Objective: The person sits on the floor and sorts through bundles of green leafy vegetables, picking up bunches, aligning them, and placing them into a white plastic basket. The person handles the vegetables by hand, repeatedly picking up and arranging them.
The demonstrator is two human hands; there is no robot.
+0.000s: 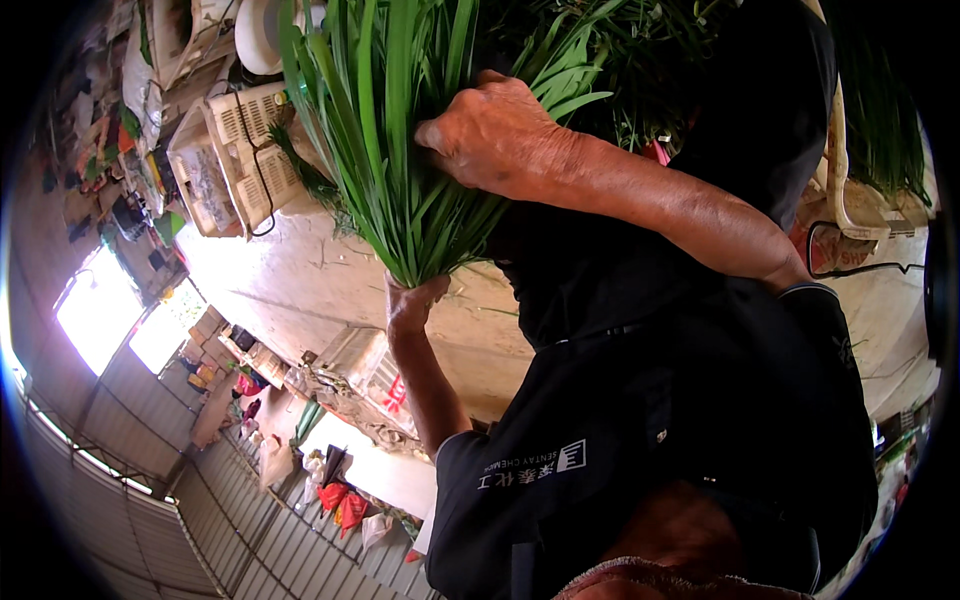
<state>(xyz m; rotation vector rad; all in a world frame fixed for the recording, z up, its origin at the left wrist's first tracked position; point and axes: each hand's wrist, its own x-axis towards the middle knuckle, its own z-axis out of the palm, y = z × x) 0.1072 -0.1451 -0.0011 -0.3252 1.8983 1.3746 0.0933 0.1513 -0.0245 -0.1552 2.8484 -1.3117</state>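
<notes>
A large bundle of long, flat green leaves (382, 150), like chives, fans out towards the top of the view. My left hand (415, 300) is closed around its narrow gathered end. Higher up, my right hand (491, 135) is curled into the right side of the bundle. Its fingertips are hidden among the leaves, and some leaves fan out beyond the knuckles as if held in it. More dark green leaves (645, 75) lie in a heap behind my right hand and forearm.
Cream plastic crates (255, 142) stand at upper left on the concrete floor (300, 262), where leaf scraps lie. A clear-sided box (360, 360) is below my left hand. Further leaves (881, 127) hang over a pale curved frame (844, 150) at right. Red and white bags (341, 506) are at lower left.
</notes>
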